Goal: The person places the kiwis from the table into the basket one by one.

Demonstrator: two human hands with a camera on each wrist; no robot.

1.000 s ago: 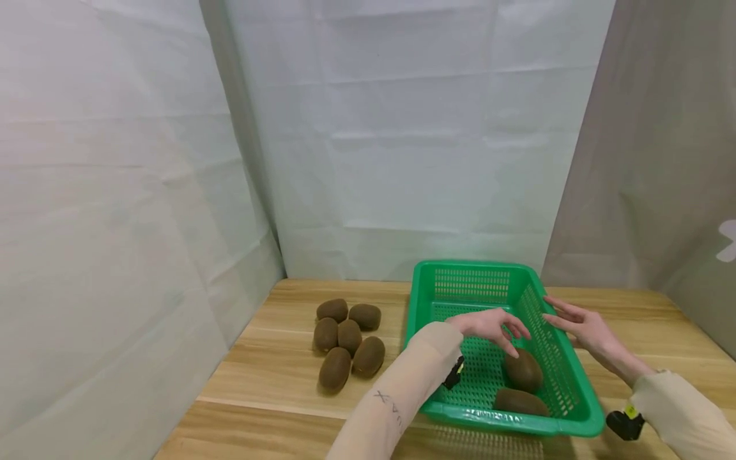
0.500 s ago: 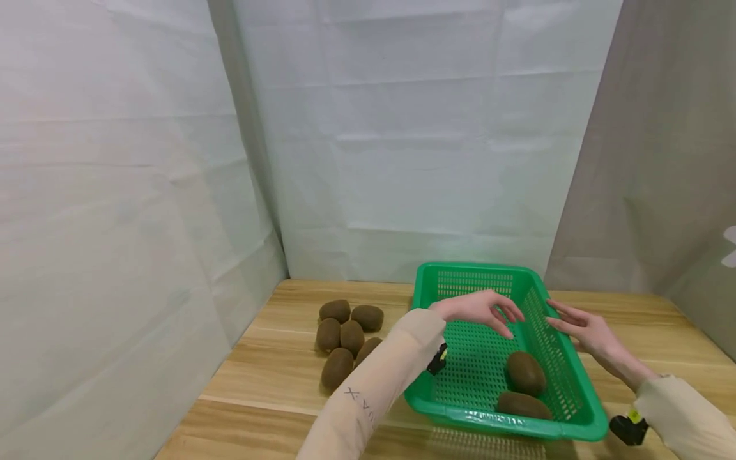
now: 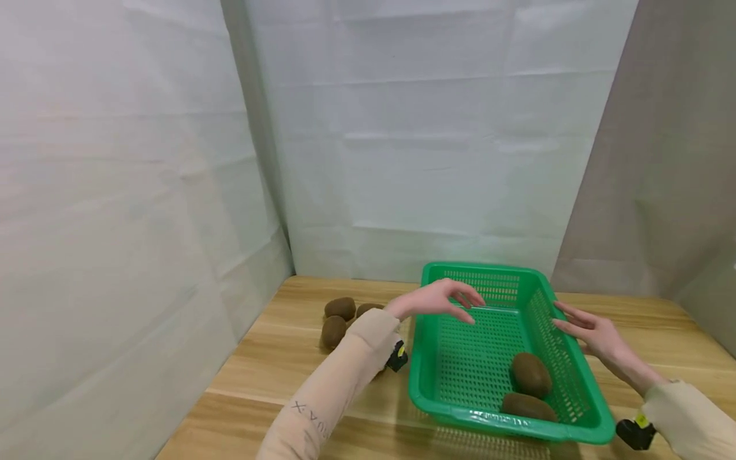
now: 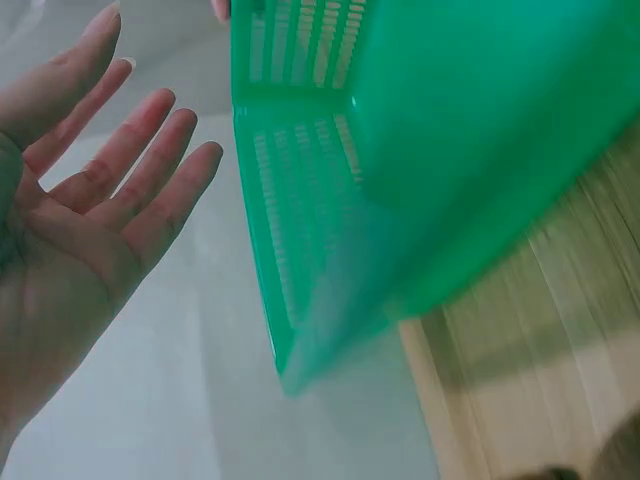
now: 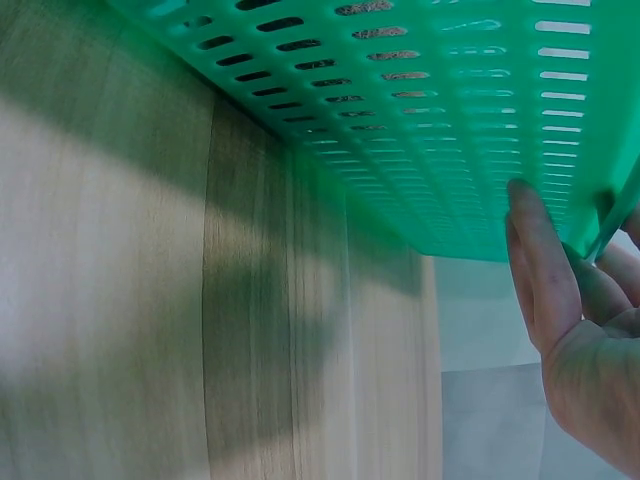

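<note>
My left hand point(image 3: 435, 298) hovers over the left side of a green plastic basket point(image 3: 480, 412), fingers spread and nothing in them. In the left wrist view its palm point(image 4: 70, 250) and parted fingers appear beside the blurred basket wall. Two brown kiwifruit lie in the basket's near right corner, one kiwifruit point(image 3: 531, 375) behind the other kiwifruit point(image 3: 529, 407). At the basket's right rim, my right hand point(image 3: 598, 335) grips the edge. The right wrist view shows the rim passing between the digits of that hand point(image 5: 590, 350), some of them against the slotted outer wall.
Left of the basket, several kiwifruit point(image 3: 340, 308) lie grouped on the wooden table point(image 3: 276, 358), partly hidden behind my left forearm point(image 3: 330, 390). White sheets point(image 3: 425, 160) hang behind the table and along its left side.
My left hand has moved left and up, away from the kiwifruit in the basket, and its forearm now covers part of the loose group. The right hand stays at the rim.
</note>
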